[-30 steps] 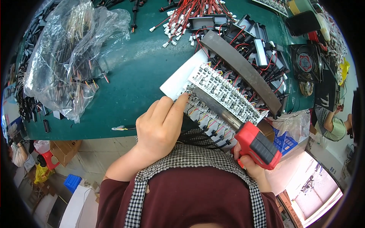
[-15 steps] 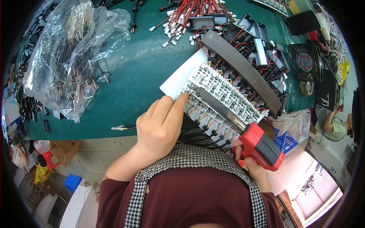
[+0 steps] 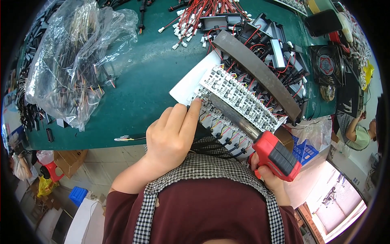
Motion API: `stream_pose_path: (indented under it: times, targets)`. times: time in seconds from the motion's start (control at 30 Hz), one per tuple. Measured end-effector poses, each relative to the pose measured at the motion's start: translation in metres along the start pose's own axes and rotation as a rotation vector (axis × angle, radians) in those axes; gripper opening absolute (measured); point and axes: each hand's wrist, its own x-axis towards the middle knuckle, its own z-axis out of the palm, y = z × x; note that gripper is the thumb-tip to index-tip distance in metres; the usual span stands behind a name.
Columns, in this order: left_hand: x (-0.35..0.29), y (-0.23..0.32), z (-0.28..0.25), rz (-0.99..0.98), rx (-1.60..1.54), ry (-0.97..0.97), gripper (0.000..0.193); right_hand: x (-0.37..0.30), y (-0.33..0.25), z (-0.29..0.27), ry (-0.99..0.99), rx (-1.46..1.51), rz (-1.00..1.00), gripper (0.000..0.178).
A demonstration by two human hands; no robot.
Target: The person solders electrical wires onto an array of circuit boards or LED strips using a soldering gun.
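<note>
Red-and-black soldering iron (image 3: 266, 147) dips back toward me from half a second ago, my right hand (image 3: 271, 181) wrapped round its handle, tip by the left end of the white circuit boards (image 3: 239, 96) on the white card (image 3: 194, 79). My left hand (image 3: 168, 132) stays there, fingers bunched, pinch hidden; I'd say that same spot still needs work.

Your red tool (image 3: 278, 156) hides part of your right hand (image 3: 268, 175); what your left hand (image 3: 170, 130) touches is too small to tell. The top edge cuts off the red wires (image 3: 208, 9).
</note>
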Motion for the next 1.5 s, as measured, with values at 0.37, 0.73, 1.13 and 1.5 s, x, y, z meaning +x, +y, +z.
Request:
stream_pose_path:
  times: [0.37,0.73,1.13,1.5]
  targets:
    - [0.001,0.003,-0.003,0.021,0.056,-0.011,0.036,-0.001,0.005,-0.004,-0.079,-0.28,-0.127,0.053]
    - [-0.004,-0.005,0.005,0.034,-0.04,0.043,0.042,0.003,-0.012,0.005,-0.047,0.188,0.119,0.064]
    - [-0.002,-0.004,0.002,0.027,-0.087,0.012,0.038,-0.002,0.005,0.003,0.08,-0.168,0.0,0.028]
    - [0.009,-0.004,-0.009,-0.25,-0.479,-0.061,0.021,0.0,-0.002,0.004,-0.013,0.104,-0.067,0.056]
